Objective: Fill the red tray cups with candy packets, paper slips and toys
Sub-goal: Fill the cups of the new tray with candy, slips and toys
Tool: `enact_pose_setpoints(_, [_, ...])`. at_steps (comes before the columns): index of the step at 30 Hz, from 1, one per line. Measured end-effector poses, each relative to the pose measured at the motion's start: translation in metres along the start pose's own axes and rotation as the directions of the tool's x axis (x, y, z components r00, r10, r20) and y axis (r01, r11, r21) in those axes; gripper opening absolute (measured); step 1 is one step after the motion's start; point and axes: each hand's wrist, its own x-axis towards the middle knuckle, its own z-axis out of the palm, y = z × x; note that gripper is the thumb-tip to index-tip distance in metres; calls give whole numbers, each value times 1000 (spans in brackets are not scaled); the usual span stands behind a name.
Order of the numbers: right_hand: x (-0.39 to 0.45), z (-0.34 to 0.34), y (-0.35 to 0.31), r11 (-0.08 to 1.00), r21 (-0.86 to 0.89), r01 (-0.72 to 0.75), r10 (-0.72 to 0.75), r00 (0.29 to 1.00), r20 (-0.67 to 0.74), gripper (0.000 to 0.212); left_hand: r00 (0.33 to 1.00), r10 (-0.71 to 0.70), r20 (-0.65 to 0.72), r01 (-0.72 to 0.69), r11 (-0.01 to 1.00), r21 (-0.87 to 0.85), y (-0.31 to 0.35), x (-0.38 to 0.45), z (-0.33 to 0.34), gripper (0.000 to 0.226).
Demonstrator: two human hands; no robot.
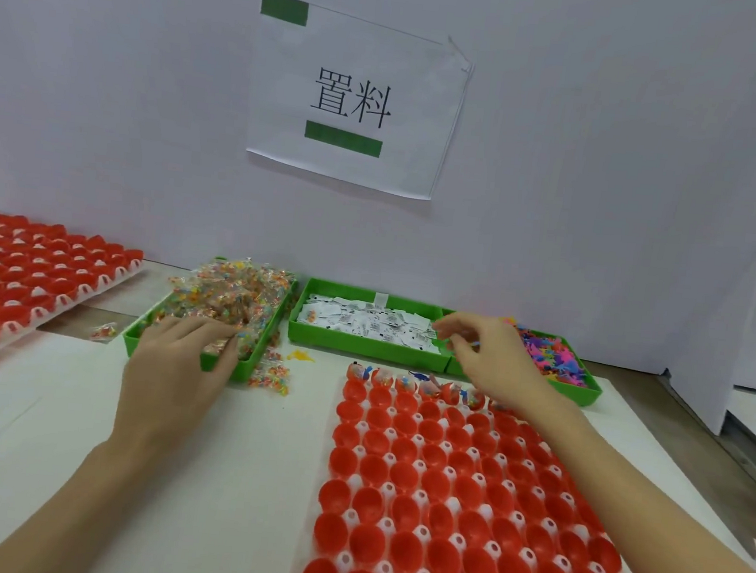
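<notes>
left hand [180,355] lies flat on candy packets [227,299]; right hand [485,352] pinches something small above paper slips [372,325].

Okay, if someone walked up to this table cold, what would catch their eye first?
Probably the big red tray of cups in front, only its far row filled. Behind it sit green bins: candy packets under the left hand, paper slips in the middle, and toys beside the right hand.

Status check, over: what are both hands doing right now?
Left hand reaching into candy bin. Right hand pinching something small over paper slips. Red tray: only far row filled. Nothing blocking.
</notes>
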Motion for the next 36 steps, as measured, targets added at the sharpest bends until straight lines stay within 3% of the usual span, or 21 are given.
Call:
enact_pose_setpoints(6, [60, 27, 11, 972, -225, -67, 101, 984, 144, 23, 999, 33, 8, -33, 997, -68, 5, 0, -1, 17])
enact_pose_setpoints(11, [73, 45, 8, 880, -469, -73, 180, 966, 188, 32, 998, 58, -13, -58, 996, -68, 8, -2, 2, 22])
enact_pose_setpoints(19, [75, 51, -1, 903, -420, -89, 161, 977, 139, 13, 996, 88, -4, -88, 994, -60, 13, -3, 1, 24])
enact_pose_setpoints(26, [70, 50, 4, 945, -299, -134, 170, 980, 99, 28, 996, 90, 14, -89, 994, -69, 21, -4, -1, 29])
enact_pose_setpoints(30, [67, 47, 5, 980, -162, -116, 133, 986, 101, 19, 997, 76, 33, -73, 993, -96, 24, -3, -2, 44])
enact_pose_setpoints(36, [62, 45, 11, 986, -106, -132, 137, 990, 44, 22, 986, 167, 14, -165, 983, -75, 26, -5, -1, 22])
